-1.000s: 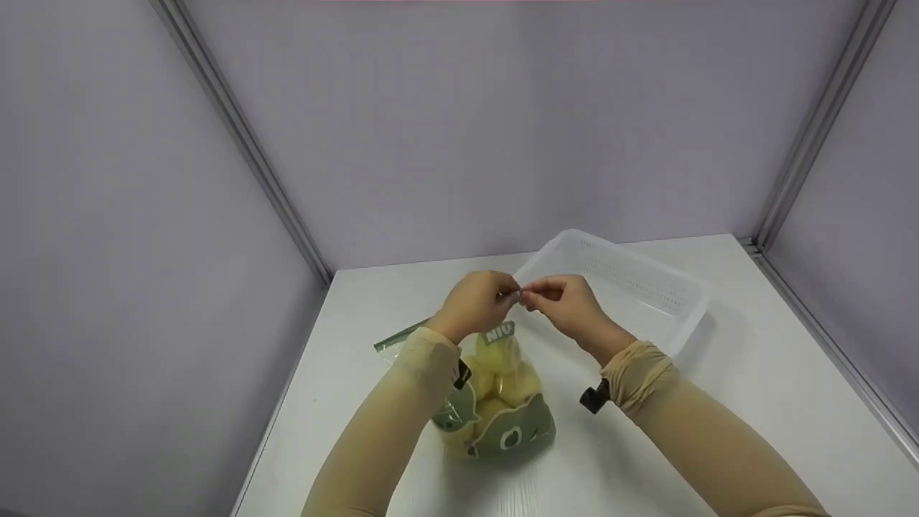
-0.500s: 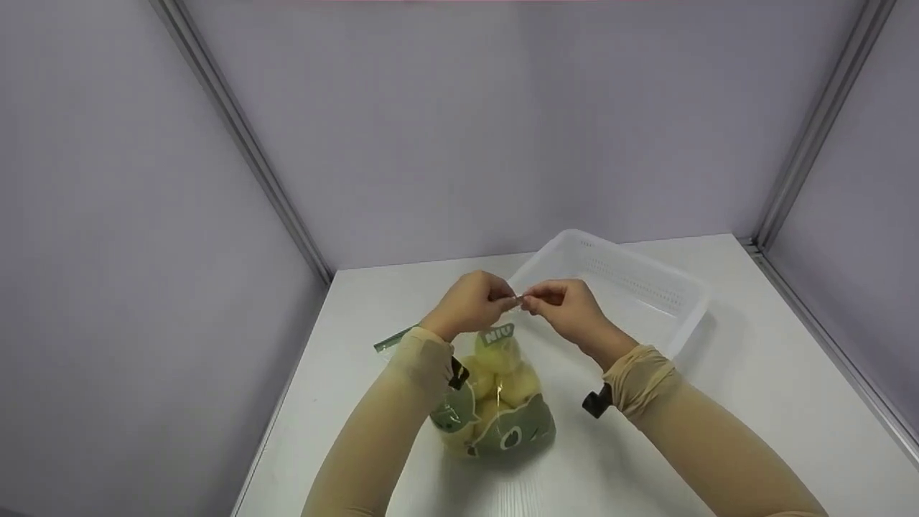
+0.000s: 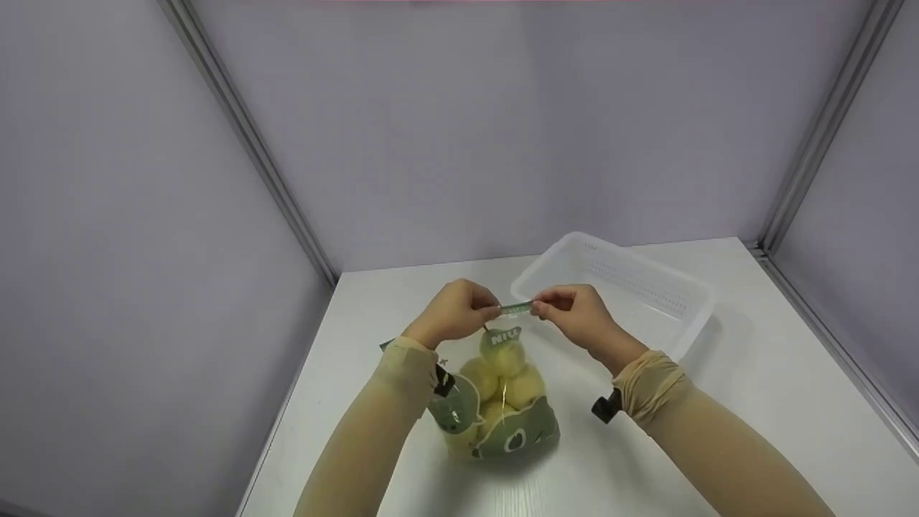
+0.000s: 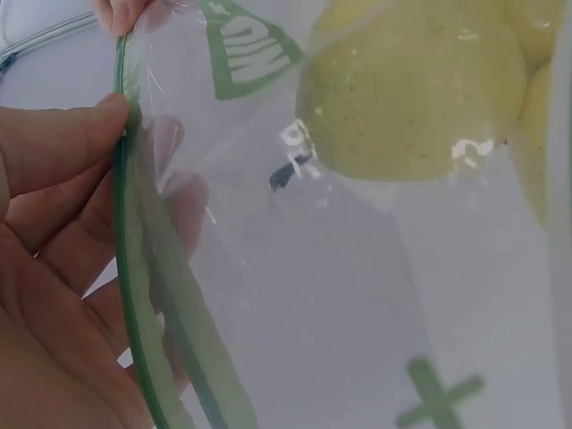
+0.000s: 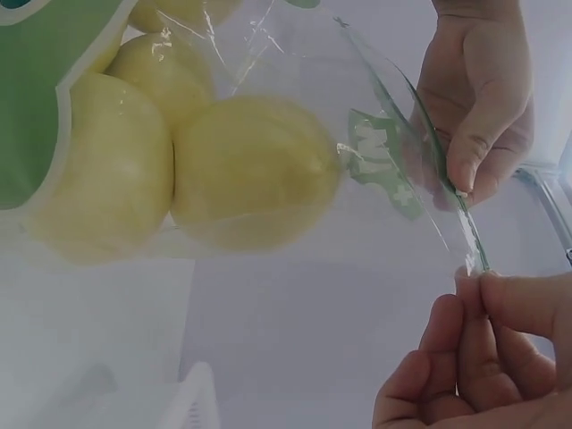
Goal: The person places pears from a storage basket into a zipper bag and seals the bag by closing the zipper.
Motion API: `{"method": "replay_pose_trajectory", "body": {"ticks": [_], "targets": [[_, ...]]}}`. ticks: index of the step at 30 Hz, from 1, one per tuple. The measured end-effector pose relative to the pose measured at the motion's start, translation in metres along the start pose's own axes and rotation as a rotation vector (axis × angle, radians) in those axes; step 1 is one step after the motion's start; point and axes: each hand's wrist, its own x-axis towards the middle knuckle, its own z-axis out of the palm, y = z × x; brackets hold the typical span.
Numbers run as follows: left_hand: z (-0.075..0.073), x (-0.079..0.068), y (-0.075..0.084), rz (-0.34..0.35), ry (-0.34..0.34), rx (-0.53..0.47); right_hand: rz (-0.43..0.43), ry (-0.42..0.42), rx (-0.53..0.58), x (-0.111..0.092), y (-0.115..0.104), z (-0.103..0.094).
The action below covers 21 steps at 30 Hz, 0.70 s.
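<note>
A clear zip-top bag (image 3: 515, 434) with green print stands upright on the table, holding several round yellow fruits (image 3: 502, 359); one shows a dark stem in the left wrist view. My left hand (image 3: 456, 310) pinches the bag's green zip strip (image 3: 515, 309) between thumb and fingers. At the strip's right end, the fingertips of my right hand (image 3: 580, 321) pinch it too. A short stretch of strip runs taut between the hands. Left of the left thumb, the two green edges (image 4: 134, 295) of the mouth spread apart. The left forearm hides part of the bag.
Behind the right hand, a white perforated plastic basket (image 3: 693, 316) sits on the white table (image 3: 775, 388). Pale panels (image 3: 445, 143) with grey metal corner rails enclose the table at the back and sides.
My left hand has slid left and slightly down along the zip strip, away from the right hand. More green strip now shows between them. The right hand has shifted slightly right and down, still pinching.
</note>
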Motion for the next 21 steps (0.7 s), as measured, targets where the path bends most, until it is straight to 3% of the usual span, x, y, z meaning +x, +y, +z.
{"method": "replay_pose_trajectory", "body": {"ticks": [15,21], "targets": [[-0.01,-0.021,-0.023,-0.039,0.026,-0.002,-0.038,0.004,0.003,0.0,0.008,-0.011],[-0.014,-0.033,-0.036,-0.089,0.045,-0.029,-0.018,-0.007,-0.023,0.001,0.008,-0.02]]}}
